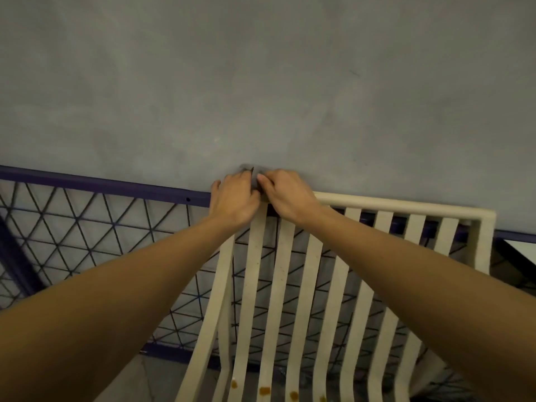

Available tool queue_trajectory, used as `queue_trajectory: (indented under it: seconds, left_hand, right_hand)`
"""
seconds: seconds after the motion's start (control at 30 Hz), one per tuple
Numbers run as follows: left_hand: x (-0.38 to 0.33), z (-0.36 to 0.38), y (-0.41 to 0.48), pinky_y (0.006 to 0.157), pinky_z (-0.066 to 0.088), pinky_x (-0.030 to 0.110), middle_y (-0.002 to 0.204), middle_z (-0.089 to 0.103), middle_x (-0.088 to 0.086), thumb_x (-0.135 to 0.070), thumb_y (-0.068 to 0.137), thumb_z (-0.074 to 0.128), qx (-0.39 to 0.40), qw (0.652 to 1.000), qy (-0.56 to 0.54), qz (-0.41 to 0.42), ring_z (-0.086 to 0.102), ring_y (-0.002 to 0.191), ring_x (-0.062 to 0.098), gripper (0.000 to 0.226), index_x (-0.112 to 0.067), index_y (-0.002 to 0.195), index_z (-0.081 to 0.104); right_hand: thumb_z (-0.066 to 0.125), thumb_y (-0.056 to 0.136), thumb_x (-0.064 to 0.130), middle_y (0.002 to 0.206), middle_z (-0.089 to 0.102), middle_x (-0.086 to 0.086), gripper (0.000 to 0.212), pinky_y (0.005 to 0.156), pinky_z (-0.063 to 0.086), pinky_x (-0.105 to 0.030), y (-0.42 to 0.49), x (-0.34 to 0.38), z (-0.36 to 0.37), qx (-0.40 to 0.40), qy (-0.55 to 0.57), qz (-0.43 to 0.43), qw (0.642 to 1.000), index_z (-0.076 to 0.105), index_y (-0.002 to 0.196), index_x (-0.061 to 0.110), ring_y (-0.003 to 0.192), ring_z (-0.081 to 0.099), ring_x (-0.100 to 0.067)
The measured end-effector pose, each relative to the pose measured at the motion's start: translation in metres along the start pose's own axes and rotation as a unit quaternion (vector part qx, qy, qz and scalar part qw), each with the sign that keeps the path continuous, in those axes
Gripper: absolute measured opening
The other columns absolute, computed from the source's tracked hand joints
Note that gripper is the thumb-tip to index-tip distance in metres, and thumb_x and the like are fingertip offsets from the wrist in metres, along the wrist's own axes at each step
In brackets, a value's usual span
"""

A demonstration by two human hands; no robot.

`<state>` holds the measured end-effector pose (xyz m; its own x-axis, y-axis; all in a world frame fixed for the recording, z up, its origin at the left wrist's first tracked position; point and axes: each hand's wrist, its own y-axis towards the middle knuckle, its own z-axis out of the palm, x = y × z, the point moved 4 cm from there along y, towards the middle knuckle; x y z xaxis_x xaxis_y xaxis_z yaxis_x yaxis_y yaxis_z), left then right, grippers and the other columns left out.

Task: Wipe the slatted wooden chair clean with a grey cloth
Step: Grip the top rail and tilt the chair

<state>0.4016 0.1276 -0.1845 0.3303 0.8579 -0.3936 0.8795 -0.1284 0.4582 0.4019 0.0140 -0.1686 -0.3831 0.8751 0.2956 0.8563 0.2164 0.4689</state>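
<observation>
**Editor:** Where are the hands?

**Operator:** On my feed, both bare arms reach up from the lower corners to the centre of the frame. The left hand [232, 198] and right hand [285, 195] meet almost knuckle to knuckle at the left end of the top rail [385, 203] of the slatted chair [311, 285].

**Editor:** Open or closed?

**Operator:** Both are closed on the grey cloth [255, 175], with the fingers of each curled round it. The left thumb sticks out to the left. Only a small dark bunch of cloth shows between and just above the hands, and it is hard to pick out from the grey wall [261, 82] behind. The hands hide whether it touches the wood.

**Editor:** And the chair?

**Operator:** It is cream-coloured and fills the lower right of the frame. Its back slats run from the top rail down to the bottom edge. Brown stains [264, 390] mark several slats at the very bottom.

**Editor:** Surroundings?

**Operator:** A dark purple railing [101, 184] crosses the left of the frame and passes behind the chair, with wire mesh [72, 227] in triangles below it. A pale panel [522, 250] sits at the right edge, and I cannot tell what it is. A patch of floor [150, 378] shows at lower left, beside the chair.
</observation>
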Motion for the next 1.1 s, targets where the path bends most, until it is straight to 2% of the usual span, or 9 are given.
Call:
queue_trajectory:
  seconds: [0.1, 0.23, 0.33, 0.43, 0.53, 0.67, 0.77, 0.9, 1.1]
  left_hand:
    - [-0.013, 0.005, 0.005, 0.105, 0.031, 0.047, 0.087, 0.061, 0.004, -0.015, 0.091, 0.042, -0.017, 0.999, -0.026, 0.01, 0.059, 0.096, 0.03, 0.016, -0.016, 0.101, 0.055]
    - [-0.017, 0.01, 0.015, 0.086, 0.043, 0.04, 0.096, 0.064, 0.008, -0.015, 0.093, 0.04, -0.044, 0.99, -0.124, -0.051, 0.059, 0.093, 0.033, 0.024, -0.015, 0.109, 0.058]
    - [-0.018, 0.016, 0.021, 0.084, 0.05, 0.038, 0.108, 0.065, 0.01, -0.017, 0.095, 0.044, -0.046, 0.971, -0.214, -0.098, 0.06, 0.096, 0.029, 0.026, -0.014, 0.115, 0.06]
    - [-0.024, 0.022, 0.022, 0.08, 0.047, 0.032, 0.112, 0.066, 0.009, -0.014, 0.096, 0.045, -0.068, 0.962, -0.24, -0.114, 0.059, 0.097, 0.022, 0.027, -0.013, 0.117, 0.062]
    - [-0.027, 0.027, 0.023, 0.08, 0.048, 0.038, 0.097, 0.067, 0.012, -0.011, 0.095, 0.042, -0.048, 0.974, -0.205, -0.088, 0.061, 0.091, 0.03, 0.02, -0.012, 0.095, 0.062]
    - [-0.026, 0.036, 0.021, 0.085, 0.04, 0.039, 0.081, 0.062, 0.007, -0.012, 0.097, 0.038, -0.028, 0.996, -0.082, -0.015, 0.058, 0.084, 0.03, 0.02, -0.014, 0.085, 0.054]
    - [-0.025, 0.04, 0.017, 0.088, 0.034, 0.04, 0.074, 0.053, -0.002, -0.014, 0.098, 0.037, -0.044, 0.997, -0.03, 0.05, 0.055, 0.082, 0.026, 0.021, -0.021, 0.08, 0.046]
    - [-0.022, 0.047, 0.003, 0.093, 0.035, 0.04, 0.079, 0.052, -0.004, -0.018, 0.098, 0.039, -0.068, 0.993, 0.008, 0.092, 0.054, 0.087, 0.023, 0.022, -0.02, 0.079, 0.048]
    - [-0.033, 0.047, 0.0, 0.097, 0.031, 0.036, 0.101, 0.064, -0.001, -0.029, 0.102, 0.033, -0.06, 0.991, 0.039, 0.112, 0.054, 0.104, 0.02, 0.029, -0.022, 0.095, 0.06]
  right_hand:
    - [0.053, 0.094, 0.029, 0.092, 0.06, -0.008, 0.017, 0.071, 0.044, -0.036, -0.001, -0.016, -0.011, 0.026, -0.037, -0.01, 0.999, 0.051, 0.085, 0.016, 0.084, 0.058, -0.027]
    - [0.068, 0.082, 0.044, 0.106, 0.055, -0.008, 0.044, 0.077, 0.043, -0.037, -0.006, -0.038, -0.023, 0.065, -0.141, -0.032, 0.987, 0.048, 0.106, 0.014, 0.093, 0.054, -0.026]
    - [0.054, 0.089, 0.048, 0.106, 0.053, -0.008, 0.039, 0.079, 0.039, -0.037, -0.008, -0.049, -0.029, 0.055, -0.165, -0.037, 0.984, 0.05, 0.11, 0.015, 0.093, 0.053, -0.027]
    - [0.038, 0.096, 0.04, 0.099, 0.046, -0.007, 0.027, 0.075, 0.037, -0.034, -0.005, -0.047, -0.019, 0.084, -0.062, 0.0, 0.995, 0.05, 0.092, 0.015, 0.085, 0.049, -0.023]
    - [0.036, 0.098, 0.028, 0.102, 0.053, -0.012, 0.023, 0.076, 0.04, -0.035, 0.002, -0.041, -0.005, 0.062, 0.014, 0.036, 0.997, 0.05, 0.098, 0.01, 0.087, 0.052, -0.026]
    - [0.033, 0.102, 0.029, 0.097, 0.062, -0.014, 0.028, 0.066, 0.046, -0.04, -0.005, -0.042, 0.004, -0.003, -0.093, -0.021, 0.995, 0.05, 0.107, 0.008, 0.082, 0.06, -0.033]
    - [0.026, 0.105, 0.032, 0.099, 0.063, -0.009, 0.032, 0.066, 0.042, -0.037, -0.017, -0.045, 0.007, -0.059, -0.169, -0.055, 0.982, 0.05, 0.111, 0.011, 0.084, 0.062, -0.028]
    - [0.024, 0.105, 0.035, 0.116, 0.056, -0.008, 0.036, 0.086, 0.037, -0.035, -0.031, -0.055, 0.011, -0.027, -0.184, -0.039, 0.982, 0.049, 0.118, 0.014, 0.103, 0.054, -0.026]
    - [0.033, 0.102, 0.04, 0.119, 0.053, -0.007, 0.036, 0.092, 0.037, -0.036, -0.052, -0.078, -0.018, -0.01, -0.191, -0.007, 0.981, 0.046, 0.125, 0.015, 0.107, 0.052, -0.026]
